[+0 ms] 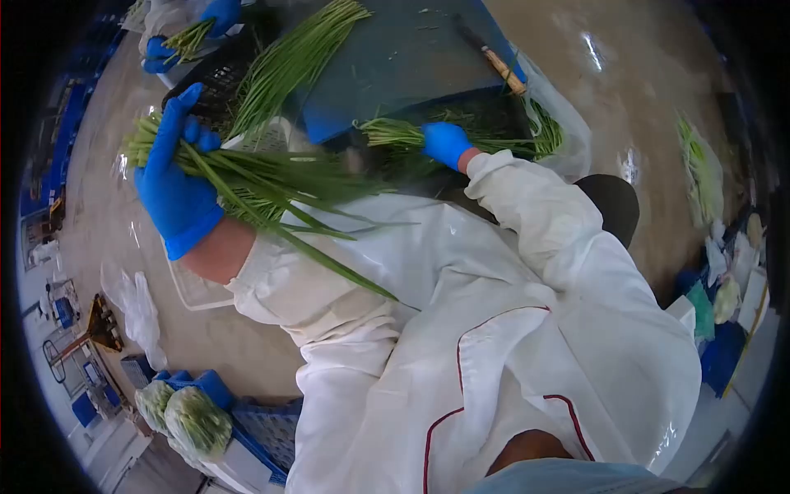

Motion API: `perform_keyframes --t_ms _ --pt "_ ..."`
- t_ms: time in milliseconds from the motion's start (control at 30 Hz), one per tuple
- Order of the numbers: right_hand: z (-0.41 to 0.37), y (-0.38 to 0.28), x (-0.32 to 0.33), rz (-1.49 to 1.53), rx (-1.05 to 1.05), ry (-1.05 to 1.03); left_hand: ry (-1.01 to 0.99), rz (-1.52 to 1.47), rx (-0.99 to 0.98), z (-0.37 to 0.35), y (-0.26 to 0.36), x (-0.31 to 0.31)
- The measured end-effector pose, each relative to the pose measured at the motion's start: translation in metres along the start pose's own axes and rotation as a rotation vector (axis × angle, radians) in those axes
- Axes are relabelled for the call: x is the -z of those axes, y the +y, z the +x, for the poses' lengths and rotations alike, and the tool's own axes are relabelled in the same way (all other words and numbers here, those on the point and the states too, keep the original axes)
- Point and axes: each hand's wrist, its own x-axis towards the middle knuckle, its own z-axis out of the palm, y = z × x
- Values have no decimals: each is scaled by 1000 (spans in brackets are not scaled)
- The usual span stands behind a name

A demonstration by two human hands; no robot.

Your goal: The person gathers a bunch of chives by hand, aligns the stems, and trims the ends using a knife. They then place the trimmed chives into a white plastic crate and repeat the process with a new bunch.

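My left hand (179,185), in a blue glove, is closed around a thick bunch of garlic chives (271,174). Its pale cut ends stick out to the left, and the long leaves trail right across my white sleeve. My right hand (447,145), also gloved in blue, is closed on a smaller bunch of garlic chives (393,132), stem ends pointing left. That hand is just below the blue board (395,62). More long chives (300,58) lie at the board's left edge. A knife (504,70) with a wooden handle rests near its right edge.
Another person's blue-gloved hand (220,16) is at upper left with some stalks. A black crate (218,82) and a white basket (197,284) stand on the left. Clear plastic bags (568,123) with greens are at right. Bagged vegetables (197,420) sit at lower left.
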Motion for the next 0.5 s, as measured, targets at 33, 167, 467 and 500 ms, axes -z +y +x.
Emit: perform_keyframes --t_ms 33,167,467,500 --pt "-5 4 -3 -8 -14 -3 2 -28 2 -3 2 -5" --pt "9 13 28 -41 -32 41 69 -68 -57 5 -1 -7" --pt "-42 -1 214 723 -209 -82 -16 -162 -6 22 -38 -33" --pt "-47 6 224 873 -122 -22 -60 -135 -4 24 -45 -43"
